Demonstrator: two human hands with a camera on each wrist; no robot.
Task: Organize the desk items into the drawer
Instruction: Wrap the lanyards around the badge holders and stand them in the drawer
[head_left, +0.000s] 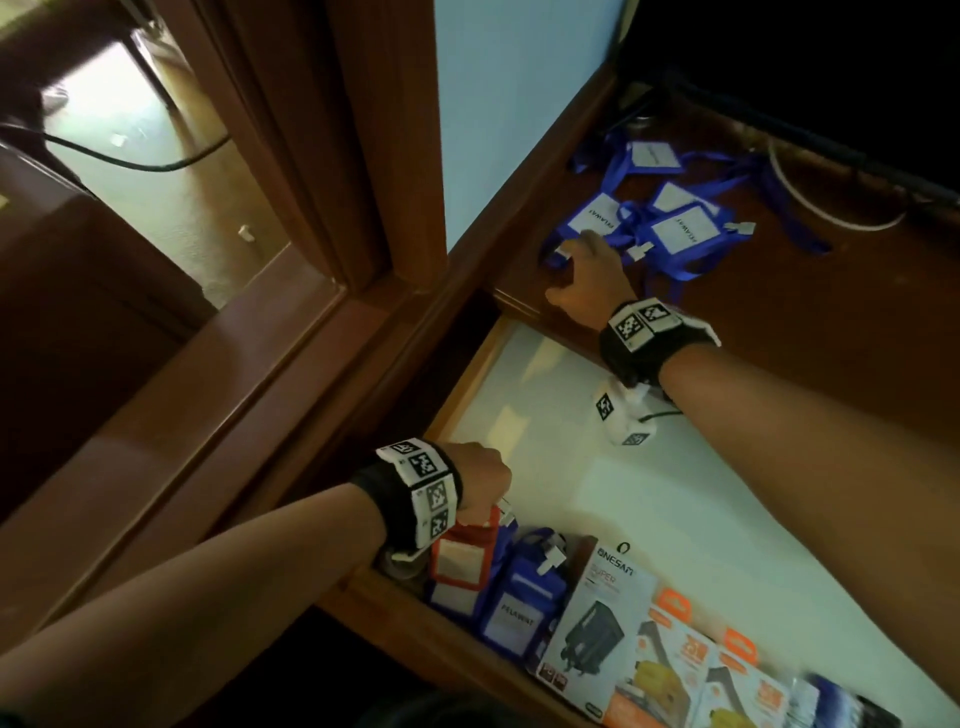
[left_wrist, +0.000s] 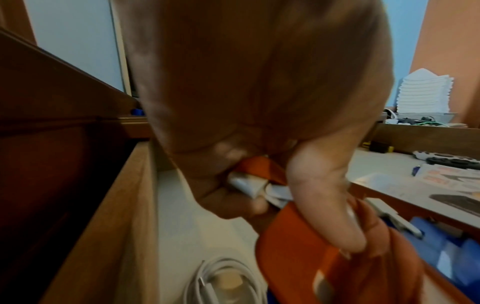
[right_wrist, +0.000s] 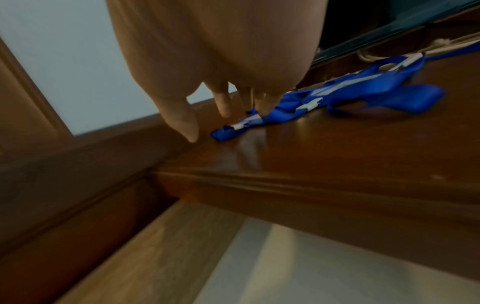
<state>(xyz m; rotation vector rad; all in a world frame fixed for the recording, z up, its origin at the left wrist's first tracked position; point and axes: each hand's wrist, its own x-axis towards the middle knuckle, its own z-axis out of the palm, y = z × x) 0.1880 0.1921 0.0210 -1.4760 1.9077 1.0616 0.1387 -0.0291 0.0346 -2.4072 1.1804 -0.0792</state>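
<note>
Several blue lanyard badges (head_left: 670, 223) lie tangled on the dark wooden desk (head_left: 831, 322). My right hand (head_left: 582, 270) reaches over them with straight fingers (right_wrist: 224, 102) touching the nearest blue strap (right_wrist: 285, 111), gripping nothing. Below the desk the drawer (head_left: 571, 478) stands pulled out, with a pale lining. My left hand (head_left: 483, 483) hangs over its near left corner and grips a red badge holder (head_left: 465, 553) by its strap and white clip (left_wrist: 249, 183). The red holder (left_wrist: 337, 257) dangles above blue badge holders (head_left: 519, 603) that lie in the drawer.
In the drawer lie a grey product box (head_left: 597, 618), orange-and-white boxes (head_left: 691, 670) and a coiled white cable (left_wrist: 221, 283). A dark monitor (head_left: 810, 78) and a white cord (head_left: 810, 208) sit at the desk's back. A wooden door frame (head_left: 322, 156) stands left.
</note>
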